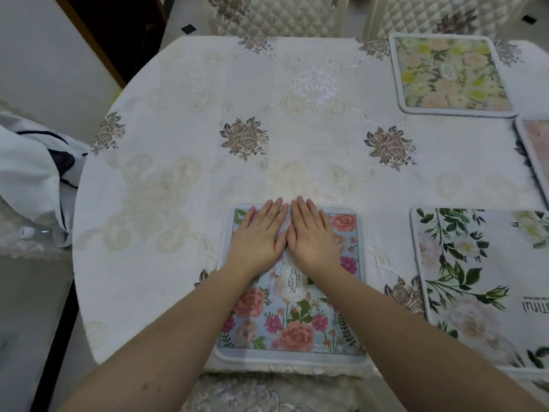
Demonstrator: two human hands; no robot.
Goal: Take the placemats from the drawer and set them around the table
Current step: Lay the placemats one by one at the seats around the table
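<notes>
- Table (pixel 184 162) under a pale embroidered cloth spreads away from both hands on every side; the widest bare stretch lies to the left of the left hand and ahead of the fingertips, so that is likely where any further mat would go.
- White mat with green leaves (pixel 481 281) lies just to the right of the right forearm, apart from the mat under the hands, with a strip of cloth between them.
- Yellow-and-peach mat (pixel 448 74) sits well ahead and to the right of the right hand, at the far edge; a fourth pink mat (pixel 534 150) only shows its corner at the right border.
- Rose-patterned mat (pixel 292 292) lies directly under both hands — its long axis runs away from the person, near edge at the table's rim, far edge just beyond the fingertips.
- Left hand (pixel 258 237) rests flat, palm down, fingers straight and close together, on the mat's far left part.
- Right hand (pixel 312 233) lies the same way beside it, thumbs nearly touching — neither grips anything; both look to be smoothing the mat outward.
</notes>
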